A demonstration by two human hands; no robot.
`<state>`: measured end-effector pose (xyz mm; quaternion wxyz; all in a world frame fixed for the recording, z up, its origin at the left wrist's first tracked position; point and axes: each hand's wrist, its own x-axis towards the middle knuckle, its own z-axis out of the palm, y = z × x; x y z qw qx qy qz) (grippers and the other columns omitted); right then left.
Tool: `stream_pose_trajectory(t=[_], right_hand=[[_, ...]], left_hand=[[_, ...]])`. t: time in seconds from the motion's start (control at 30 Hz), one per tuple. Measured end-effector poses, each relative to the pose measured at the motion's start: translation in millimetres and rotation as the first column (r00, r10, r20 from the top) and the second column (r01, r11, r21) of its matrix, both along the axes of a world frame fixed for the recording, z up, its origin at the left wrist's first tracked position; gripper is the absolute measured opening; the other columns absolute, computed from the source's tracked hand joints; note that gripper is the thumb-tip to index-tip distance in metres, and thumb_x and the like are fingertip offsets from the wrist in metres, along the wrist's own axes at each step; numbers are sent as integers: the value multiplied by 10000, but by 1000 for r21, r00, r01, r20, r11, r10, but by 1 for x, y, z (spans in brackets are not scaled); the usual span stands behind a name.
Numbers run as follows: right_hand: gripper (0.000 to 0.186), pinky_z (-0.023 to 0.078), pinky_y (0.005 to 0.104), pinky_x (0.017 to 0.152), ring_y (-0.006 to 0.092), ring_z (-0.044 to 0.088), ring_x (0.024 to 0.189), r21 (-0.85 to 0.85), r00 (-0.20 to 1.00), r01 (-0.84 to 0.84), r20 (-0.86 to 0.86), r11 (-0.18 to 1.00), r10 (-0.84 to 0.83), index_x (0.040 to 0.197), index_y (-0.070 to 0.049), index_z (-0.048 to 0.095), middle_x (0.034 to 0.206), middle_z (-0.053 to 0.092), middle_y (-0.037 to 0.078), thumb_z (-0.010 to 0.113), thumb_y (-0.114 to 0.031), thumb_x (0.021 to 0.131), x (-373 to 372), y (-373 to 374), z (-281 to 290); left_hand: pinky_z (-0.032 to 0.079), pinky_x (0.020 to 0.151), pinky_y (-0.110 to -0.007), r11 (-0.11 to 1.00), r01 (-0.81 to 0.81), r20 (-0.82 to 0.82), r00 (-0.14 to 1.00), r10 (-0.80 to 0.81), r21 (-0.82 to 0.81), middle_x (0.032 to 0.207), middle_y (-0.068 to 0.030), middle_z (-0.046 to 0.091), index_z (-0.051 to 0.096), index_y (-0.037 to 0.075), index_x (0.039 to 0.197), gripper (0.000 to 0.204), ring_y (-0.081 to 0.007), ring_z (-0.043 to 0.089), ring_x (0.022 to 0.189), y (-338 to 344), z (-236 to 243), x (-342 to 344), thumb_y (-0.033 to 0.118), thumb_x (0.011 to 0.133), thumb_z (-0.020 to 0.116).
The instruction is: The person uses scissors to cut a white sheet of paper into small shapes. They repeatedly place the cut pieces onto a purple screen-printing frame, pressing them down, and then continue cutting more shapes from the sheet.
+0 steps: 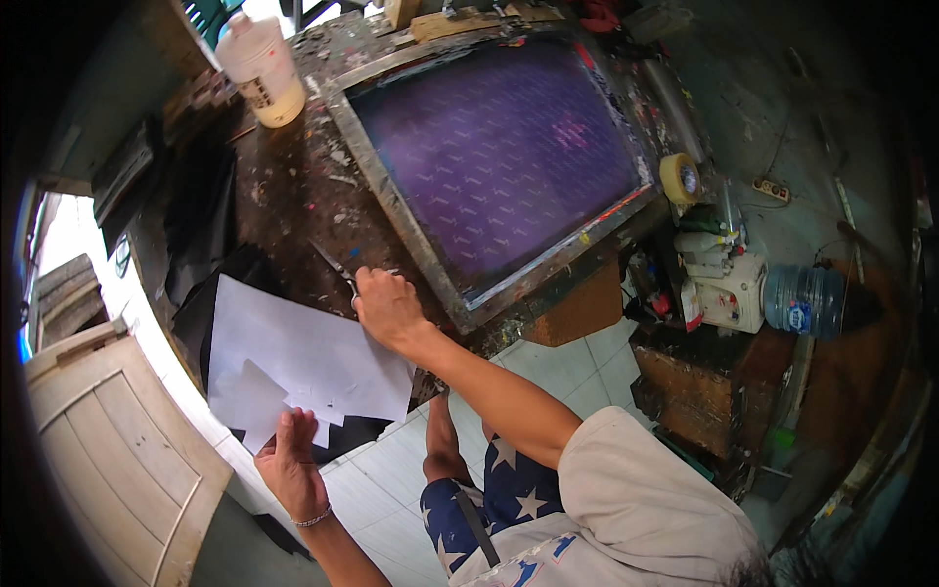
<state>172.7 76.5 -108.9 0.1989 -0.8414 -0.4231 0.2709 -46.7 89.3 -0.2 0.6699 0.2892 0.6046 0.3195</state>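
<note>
My right hand (389, 308) grips a pair of metal scissors (333, 259) by the handles on the dark, paint-marked table, its blades pointing up and left. My left hand (293, 455) pinches small cut pieces of white paper (252, 399) between thumb and fingers. These lie over a larger white sheet (284, 328), which rests on black sheets (249, 264) at the table's near left. Beyond my right hand sits a screen-printing frame (450, 313) with a purple mesh (504, 157).
A plastic jug (264, 78) stands at the back left. On the right are a tape roll (678, 178), bottles, a white jerrycan (729, 293) and a water bottle (802, 301). A wooden cabinet door (112, 440) is at lower left; floor tiles (372, 499) lie below the table's edge.
</note>
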Motion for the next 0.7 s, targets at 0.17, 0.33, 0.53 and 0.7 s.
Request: stream_pose_trajectory(t=[0.17, 0.33, 0.53, 0.7], right_hand=[[169, 549, 470, 753, 416, 649, 871, -6, 999, -15, -43, 1000, 15, 916, 6, 603, 944, 625, 217, 661, -123, 825, -3, 10, -5], [130, 549, 487, 766, 434, 641, 920, -21, 977, 35, -210, 999, -39, 974, 13, 574, 996, 602, 239, 529, -57, 874, 3, 13, 2], [224, 503, 515, 817, 434, 609, 955, 62, 902, 195, -402, 979, -155, 1028, -1, 531, 1002, 605, 221, 591, -130, 855, -17, 0, -36], [221, 511, 427, 744, 365, 634, 855, 246, 665, 407, -740, 880, -101, 985, 0, 588, 917, 632, 198, 623, -108, 794, 38, -46, 24]], left_hand=[[582, 696, -320, 989, 144, 85, 986, -143, -11, 826, -101, 677, 640, -32, 942, 129, -199, 682, 737, -1, 3, 34, 82, 888, 668], [574, 715, -342, 967, 254, 167, 953, -252, 9, 853, -120, 667, 598, -49, 1001, 140, -219, 674, 739, 2, 13, 85, 25, 887, 632], [570, 723, -314, 902, 430, 109, 895, -432, 44, 867, -141, 656, 549, -47, 975, 150, -216, 672, 786, 2, 17, 146, 60, 903, 627], [535, 713, -306, 909, 416, 113, 902, -416, 26, 830, -101, 642, 602, -25, 939, 97, -186, 640, 739, 8, 14, 211, 62, 902, 624]])
